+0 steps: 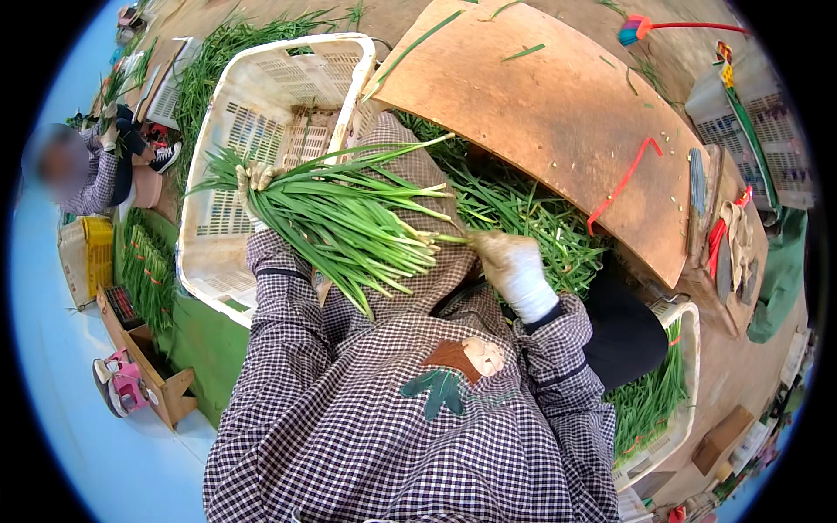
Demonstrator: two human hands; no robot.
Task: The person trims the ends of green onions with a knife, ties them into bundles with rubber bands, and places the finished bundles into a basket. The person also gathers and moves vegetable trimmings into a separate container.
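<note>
My left hand point(256, 183), in a pale glove, grips a bunch of green garlic chives point(353, 222) by the leafy part, over the rim of a white plastic crate point(212, 131). The pale stem ends fan out to the right above my checked smock. My right hand point(500, 258), gloved and a little blurred, has its fingers closed at the stem end of a stalk point(451, 239) on the bunch's right side. Loose chives point(523, 216) lie in a heap beyond my right hand, partly under the edge of a wooden board point(543, 98).
Red ties point(624, 189) and leaf scraps lie on the board. A crate point(693, 392) of tied chives stands at lower right, a wooden block point(739, 261) at right. More bundles point(145, 274) lie at left, where another person point(98, 163) sits. A broom point(634, 29) lies at upper right.
</note>
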